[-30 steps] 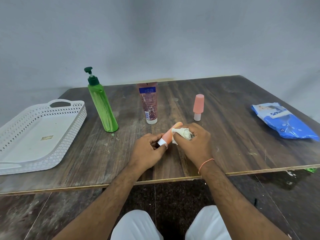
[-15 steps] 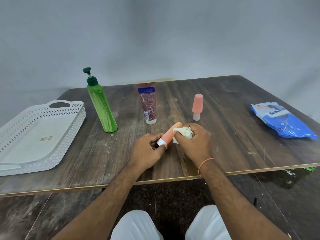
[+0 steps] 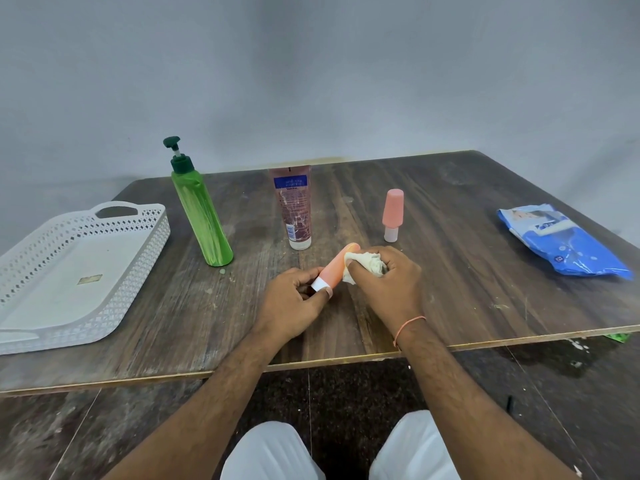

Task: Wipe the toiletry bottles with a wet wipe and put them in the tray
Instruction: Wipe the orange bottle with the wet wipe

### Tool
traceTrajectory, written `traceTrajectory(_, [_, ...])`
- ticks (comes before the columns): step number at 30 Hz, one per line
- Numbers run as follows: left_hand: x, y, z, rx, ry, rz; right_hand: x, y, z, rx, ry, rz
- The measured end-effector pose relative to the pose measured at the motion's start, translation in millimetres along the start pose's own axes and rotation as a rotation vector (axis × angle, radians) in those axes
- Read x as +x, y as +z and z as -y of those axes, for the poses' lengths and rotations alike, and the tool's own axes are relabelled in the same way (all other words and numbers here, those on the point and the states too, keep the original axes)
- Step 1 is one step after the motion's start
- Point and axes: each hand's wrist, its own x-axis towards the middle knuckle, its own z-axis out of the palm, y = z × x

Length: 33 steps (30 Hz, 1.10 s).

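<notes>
**First bottle under the wipe, tray without any bottle**

Low in the frame, two forearms reach up from the bottom edge to the middle. The left hand (image 3: 294,301) pinches the white cap end of a small orange bottle (image 3: 335,268), which lies tilted, with its far end pointing up and to the right. The right hand (image 3: 388,278) is curled around a crumpled wet wipe (image 3: 367,263) and presses it against the upper side of this bottle. I judge that the wiping of this bottle is in progress and not finished.

A little farther, in the centre of the frame, three more items stand upright on the wooden table (image 3: 450,299): a green pump bottle (image 3: 202,216) to the left, a brown tube (image 3: 294,206) standing on its cap, and a small pink bottle (image 3: 392,214) to the right. No hand touches them, so they probably remain to be wiped.

At the left edge the white tray (image 3: 152,237) holds no bottle; only a small label shows on its floor. So nothing is put away yet. At the right, the blue wipes pack (image 3: 561,244) lies flat, well apart from the hands.
</notes>
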Motion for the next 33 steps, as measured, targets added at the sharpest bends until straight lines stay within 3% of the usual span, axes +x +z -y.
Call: traceTrajectory(33, [-2.4, -5.3, -1.5, -0.157, -0.071, 0.012, 3.8, -0.5, -5.8, 0.069, 0.086, -0.024])
